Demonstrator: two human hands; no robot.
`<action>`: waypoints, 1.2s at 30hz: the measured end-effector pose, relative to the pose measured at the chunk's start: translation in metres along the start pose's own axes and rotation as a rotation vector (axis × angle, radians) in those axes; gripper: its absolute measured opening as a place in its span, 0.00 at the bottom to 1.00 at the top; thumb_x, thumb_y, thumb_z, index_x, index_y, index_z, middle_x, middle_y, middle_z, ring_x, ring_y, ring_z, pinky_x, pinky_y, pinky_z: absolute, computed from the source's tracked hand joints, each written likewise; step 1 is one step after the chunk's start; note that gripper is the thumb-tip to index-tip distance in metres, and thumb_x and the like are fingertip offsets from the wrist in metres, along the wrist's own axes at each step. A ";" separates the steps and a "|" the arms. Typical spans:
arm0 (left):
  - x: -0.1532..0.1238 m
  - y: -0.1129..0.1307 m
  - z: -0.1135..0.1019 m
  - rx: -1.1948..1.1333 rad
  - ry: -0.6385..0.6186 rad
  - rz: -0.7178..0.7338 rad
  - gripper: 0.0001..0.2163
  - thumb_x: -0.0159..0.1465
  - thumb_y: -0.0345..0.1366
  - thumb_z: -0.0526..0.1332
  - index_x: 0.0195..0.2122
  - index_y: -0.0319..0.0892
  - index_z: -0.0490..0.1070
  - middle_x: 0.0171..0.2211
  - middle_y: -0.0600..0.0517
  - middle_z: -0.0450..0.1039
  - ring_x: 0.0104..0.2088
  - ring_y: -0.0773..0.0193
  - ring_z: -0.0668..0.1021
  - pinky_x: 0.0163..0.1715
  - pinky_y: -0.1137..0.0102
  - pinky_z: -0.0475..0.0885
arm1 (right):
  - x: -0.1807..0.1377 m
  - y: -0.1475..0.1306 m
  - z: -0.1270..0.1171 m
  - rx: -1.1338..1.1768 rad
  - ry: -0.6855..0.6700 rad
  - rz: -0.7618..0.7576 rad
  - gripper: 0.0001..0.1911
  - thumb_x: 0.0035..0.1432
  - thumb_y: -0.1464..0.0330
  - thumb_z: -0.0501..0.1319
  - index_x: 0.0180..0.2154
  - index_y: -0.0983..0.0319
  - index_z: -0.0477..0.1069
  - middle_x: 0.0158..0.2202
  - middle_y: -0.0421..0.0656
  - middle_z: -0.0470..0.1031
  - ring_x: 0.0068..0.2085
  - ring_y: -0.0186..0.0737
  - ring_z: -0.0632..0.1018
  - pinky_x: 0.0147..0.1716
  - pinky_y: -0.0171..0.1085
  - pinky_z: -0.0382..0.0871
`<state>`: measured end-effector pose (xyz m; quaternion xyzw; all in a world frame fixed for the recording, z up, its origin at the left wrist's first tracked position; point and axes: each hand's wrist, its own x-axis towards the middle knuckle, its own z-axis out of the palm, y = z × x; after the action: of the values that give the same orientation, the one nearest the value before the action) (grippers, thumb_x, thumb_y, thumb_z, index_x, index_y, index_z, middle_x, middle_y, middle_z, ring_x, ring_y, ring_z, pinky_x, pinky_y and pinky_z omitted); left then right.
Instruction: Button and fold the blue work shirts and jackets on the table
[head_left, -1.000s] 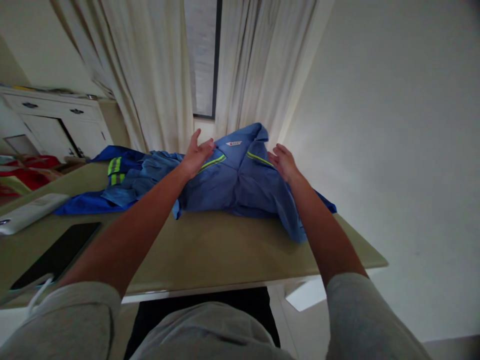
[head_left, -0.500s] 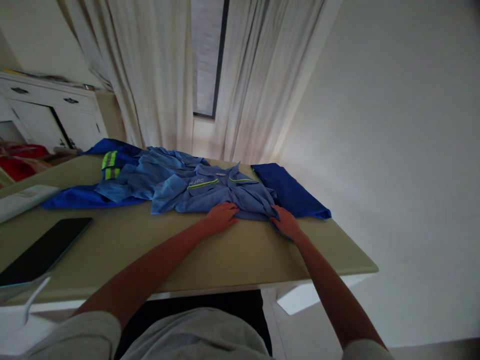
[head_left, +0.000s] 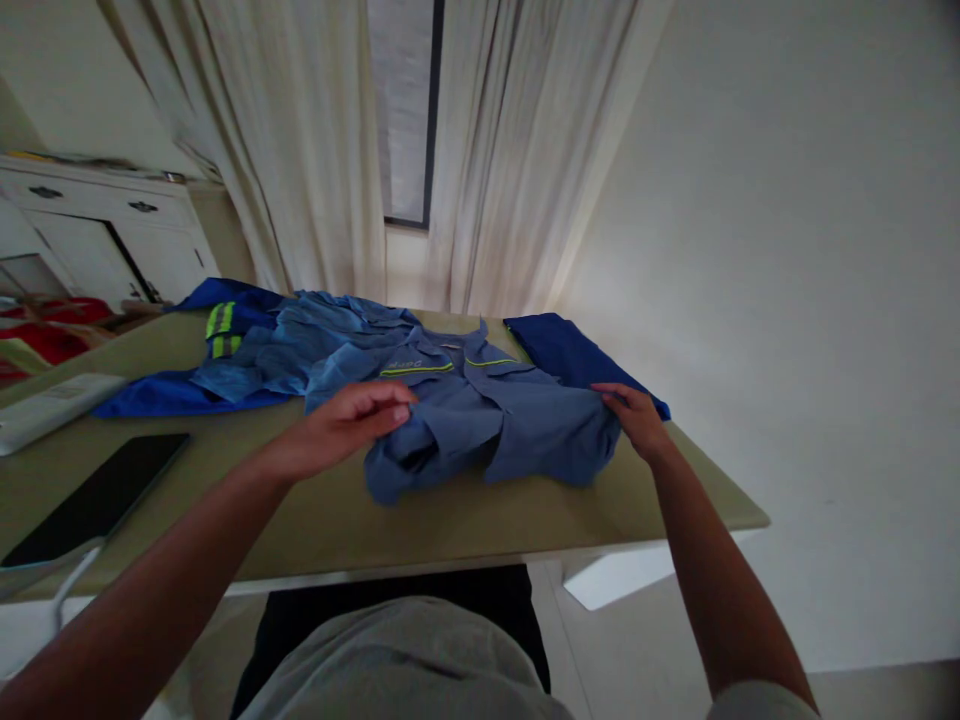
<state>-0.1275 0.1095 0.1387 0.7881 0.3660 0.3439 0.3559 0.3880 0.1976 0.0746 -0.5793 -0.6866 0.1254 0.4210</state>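
Note:
A blue work shirt [head_left: 480, 415] with neon yellow chest stripes lies on the olive table [head_left: 450, 520], its lower part bunched toward me. My left hand [head_left: 345, 425] pinches a fold of the shirt at its left side. My right hand [head_left: 637, 415] grips the shirt's right edge, fingers closed on the cloth. Beyond my right hand a darker blue garment [head_left: 570, 350] lies flat.
More blue clothing with yellow reflective bands [head_left: 225, 350] is piled at the table's back left. A dark tablet [head_left: 90, 500] and a white remote-like device [head_left: 52, 405] lie at the left. Curtains [head_left: 315, 150] hang behind; a white cabinet [head_left: 97, 225] stands far left.
Both hands laid the raised shirt down on the table, came to its near hem, then spread apart to the shirt's two sides, drawing the cloth toward me.

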 end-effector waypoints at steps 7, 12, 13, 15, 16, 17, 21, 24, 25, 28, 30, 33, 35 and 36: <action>-0.025 -0.052 0.025 0.176 -0.258 -0.115 0.23 0.72 0.55 0.53 0.56 0.47 0.76 0.53 0.46 0.80 0.52 0.53 0.80 0.55 0.58 0.75 | -0.043 -0.011 0.010 -0.413 0.125 -0.053 0.20 0.63 0.62 0.57 0.51 0.62 0.78 0.48 0.53 0.81 0.47 0.53 0.80 0.53 0.53 0.73; 0.016 -0.113 0.054 0.724 0.023 -0.283 0.34 0.70 0.62 0.47 0.71 0.50 0.62 0.73 0.43 0.56 0.71 0.38 0.60 0.68 0.43 0.54 | -0.072 -0.056 0.048 -0.518 -0.110 -0.260 0.25 0.71 0.54 0.54 0.60 0.59 0.72 0.59 0.53 0.75 0.59 0.55 0.75 0.62 0.54 0.65; 0.021 -0.122 0.057 0.777 0.009 -0.357 0.36 0.69 0.64 0.47 0.72 0.51 0.60 0.74 0.43 0.53 0.72 0.36 0.58 0.68 0.41 0.53 | -0.077 -0.062 0.059 -0.508 -0.228 -0.286 0.28 0.71 0.51 0.54 0.64 0.57 0.69 0.65 0.52 0.70 0.63 0.54 0.72 0.65 0.53 0.63; 0.029 -0.134 0.059 0.841 -0.029 -0.431 0.37 0.69 0.66 0.46 0.74 0.54 0.56 0.75 0.45 0.50 0.73 0.34 0.54 0.68 0.40 0.50 | -0.083 -0.068 0.079 -0.500 -0.433 -0.292 0.35 0.69 0.46 0.53 0.70 0.54 0.61 0.73 0.48 0.58 0.71 0.54 0.63 0.69 0.54 0.57; 0.031 -0.139 0.057 0.860 -0.045 -0.429 0.37 0.69 0.66 0.45 0.74 0.54 0.55 0.76 0.46 0.49 0.74 0.35 0.53 0.69 0.41 0.49 | -0.084 -0.068 0.088 -0.502 -0.508 -0.270 0.38 0.69 0.43 0.52 0.72 0.53 0.57 0.75 0.47 0.53 0.73 0.55 0.59 0.70 0.54 0.54; 0.033 -0.144 0.054 0.873 -0.056 -0.413 0.37 0.69 0.66 0.45 0.74 0.55 0.54 0.76 0.46 0.48 0.74 0.37 0.52 0.69 0.43 0.48 | -0.083 -0.067 0.095 -0.505 -0.562 -0.239 0.40 0.68 0.42 0.51 0.73 0.52 0.54 0.76 0.47 0.49 0.74 0.55 0.55 0.70 0.55 0.52; 0.037 -0.159 0.032 0.868 -0.097 -0.327 0.37 0.69 0.66 0.43 0.74 0.56 0.53 0.76 0.46 0.46 0.74 0.39 0.53 0.69 0.45 0.49 | -0.074 -0.064 0.115 -0.498 -0.634 -0.133 0.43 0.68 0.38 0.47 0.75 0.52 0.50 0.77 0.48 0.44 0.76 0.56 0.50 0.72 0.56 0.46; 0.042 -0.170 0.013 0.847 -0.120 -0.274 0.35 0.70 0.64 0.45 0.74 0.54 0.54 0.76 0.45 0.48 0.74 0.39 0.54 0.69 0.44 0.50 | -0.068 -0.069 0.123 -0.505 -0.630 -0.107 0.44 0.67 0.38 0.46 0.75 0.53 0.49 0.77 0.48 0.43 0.76 0.56 0.49 0.72 0.56 0.44; 0.044 -0.172 0.009 0.844 -0.128 -0.256 0.35 0.70 0.63 0.45 0.74 0.54 0.55 0.76 0.45 0.49 0.73 0.40 0.55 0.68 0.44 0.51 | -0.067 -0.071 0.125 -0.511 -0.632 -0.102 0.44 0.68 0.38 0.45 0.75 0.53 0.49 0.77 0.48 0.43 0.76 0.55 0.49 0.72 0.56 0.44; 0.048 -0.175 0.000 0.839 -0.127 -0.183 0.33 0.72 0.59 0.44 0.72 0.49 0.60 0.74 0.44 0.55 0.71 0.44 0.61 0.68 0.49 0.54 | -0.069 -0.080 0.131 -0.538 -0.631 -0.081 0.43 0.68 0.38 0.44 0.75 0.53 0.48 0.77 0.48 0.42 0.76 0.55 0.48 0.72 0.56 0.43; 0.047 -0.171 -0.003 0.844 -0.082 -0.143 0.31 0.73 0.55 0.43 0.67 0.45 0.67 0.68 0.43 0.65 0.67 0.48 0.68 0.67 0.54 0.58 | -0.074 -0.085 0.135 -0.558 -0.612 -0.063 0.43 0.69 0.39 0.43 0.75 0.53 0.46 0.77 0.48 0.41 0.76 0.56 0.47 0.72 0.56 0.42; 0.042 -0.163 -0.012 0.904 0.137 -0.173 0.26 0.74 0.49 0.44 0.60 0.42 0.74 0.60 0.41 0.74 0.61 0.48 0.73 0.64 0.54 0.63 | -0.088 -0.095 0.138 -0.574 -0.582 -0.037 0.43 0.69 0.39 0.43 0.75 0.54 0.47 0.77 0.49 0.42 0.76 0.56 0.47 0.72 0.56 0.42; 0.037 -0.160 -0.024 0.974 0.374 -0.272 0.25 0.72 0.48 0.48 0.63 0.41 0.71 0.62 0.37 0.71 0.63 0.41 0.70 0.62 0.48 0.64 | -0.100 -0.103 0.140 -0.578 -0.570 -0.018 0.43 0.69 0.40 0.43 0.75 0.55 0.47 0.77 0.51 0.42 0.76 0.58 0.46 0.72 0.57 0.42; 0.036 -0.161 -0.032 0.996 0.462 -0.345 0.26 0.71 0.49 0.51 0.65 0.41 0.68 0.63 0.35 0.69 0.64 0.37 0.68 0.60 0.45 0.64 | -0.106 -0.108 0.142 -0.579 -0.566 -0.007 0.43 0.69 0.40 0.43 0.75 0.56 0.47 0.77 0.51 0.42 0.76 0.59 0.46 0.72 0.58 0.41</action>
<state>-0.1887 0.2255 0.0344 0.6939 0.6754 0.2303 -0.0966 0.2086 0.1150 0.0129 -0.6142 -0.7843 0.0800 0.0352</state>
